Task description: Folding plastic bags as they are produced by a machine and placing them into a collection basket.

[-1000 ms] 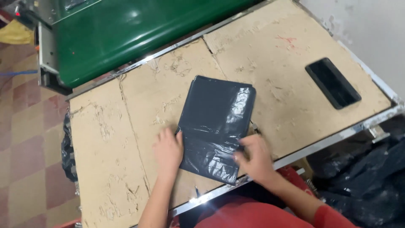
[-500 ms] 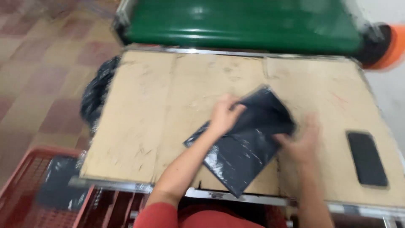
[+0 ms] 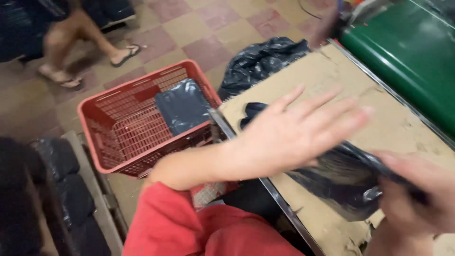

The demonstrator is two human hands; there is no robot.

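So the view has swung hard to the left compared with half a second ago: back then it was all table and green machine, now a red crate on the floor fills the left side, with a dark flat packet already lying inside it. Reads to me like attention is shifting toward that crate, though that's only my guess.

The left hand used to lie flat on the black plastic bag; now it's lifted, palm open, fingers spread apart and stretched out above the bag, not gripping anything. It's blurry, so I can't say if the heel of the hand brushes the plastic.

The right hand is at the bag's near edge, fingers curled over the plastic, looks like a pinch on it. The bag sits just under the left fingers and partly under the right ones, on the cardboard-covered table. Another black bag is bunched beyond the left fingertips, off the table's far corner. Someone's sandalled feet are walking past, well away.
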